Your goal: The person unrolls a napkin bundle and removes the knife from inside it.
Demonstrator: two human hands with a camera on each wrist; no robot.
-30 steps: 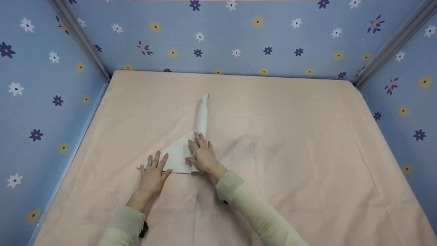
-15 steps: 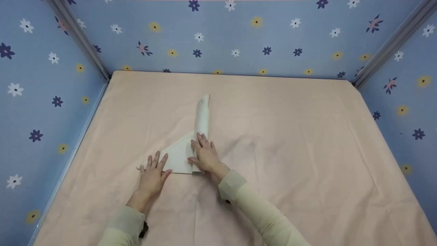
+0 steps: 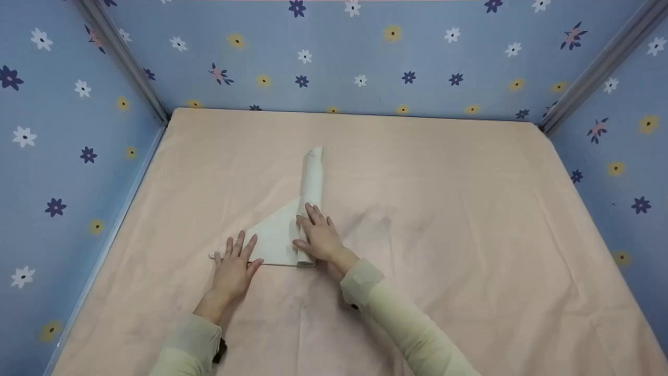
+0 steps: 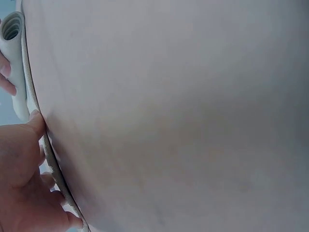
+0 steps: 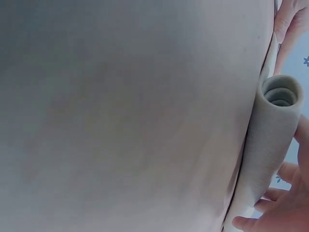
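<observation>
A pale green-white cloth [image 3: 274, 235], seemingly thick, lies partly rolled up on the table. Its flat part tapers toward the left, and its rolled part [image 3: 312, 180] stands at the right, running away from the person. My left hand [image 3: 233, 271] rests with spread fingers on the flat left end. On the near half of the roll lies my right hand [image 3: 321, 239], fingers extended and touching its top and side. Spiral layers show in the roll's near end [image 5: 281, 94] in the right wrist view. The left wrist view has the left hand [image 4: 24, 179] at the cloth's edge.
A wrinkled peach cloth [image 3: 459, 235] covers the table. Blue flowered panels [image 3: 334, 57] with grey corner posts [image 3: 128, 62] enclose the back and both sides.
The roll and my right hand have shifted slightly to the right, and a little more of the flat part shows. My left hand has stayed in place.
</observation>
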